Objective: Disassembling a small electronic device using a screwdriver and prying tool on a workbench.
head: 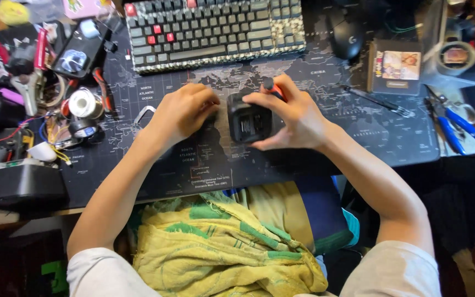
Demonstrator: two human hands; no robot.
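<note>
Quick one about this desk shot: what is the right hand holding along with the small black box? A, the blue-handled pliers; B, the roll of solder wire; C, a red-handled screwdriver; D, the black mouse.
C: the right hand grips a red-handled screwdriver over the small black box, while the blue-handled pliers, black mouse and solder roll lie untouched.

Head camera, single view: looks steeply down from above my desk mat (314,132), close in, forearms entering from bottom edge, keyboard (215,30) at top.
</note>
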